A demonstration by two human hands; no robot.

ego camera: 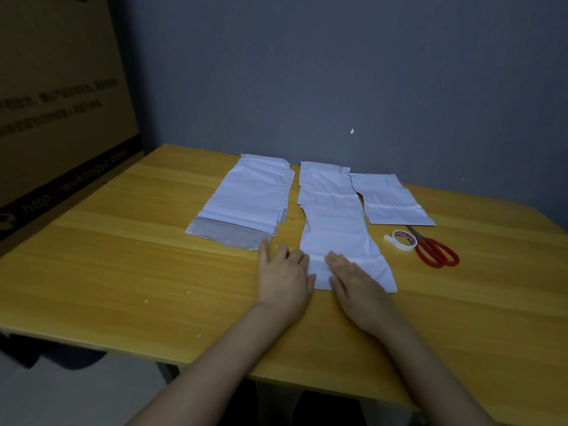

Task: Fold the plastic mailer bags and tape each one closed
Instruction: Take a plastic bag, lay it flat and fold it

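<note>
A stack of flat white mailer bags (250, 195) with a grey open flap lies at the table's back middle. To its right, a row of folded, taped white bags (333, 219) overlaps toward me, and another folded bag (390, 201) lies farther right. My right hand (356, 281) presses flat on the nearest folded bag (373, 270). My left hand (284, 272) rests flat on the table at that bag's left edge, fingers straight. A roll of white tape (404, 240) and red-handled scissors (435, 250) lie to the right.
The yellow wooden table (123, 256) stands against a grey wall. A large cardboard box (55, 118) leans at the left edge. Small white scraps dot the table's front left.
</note>
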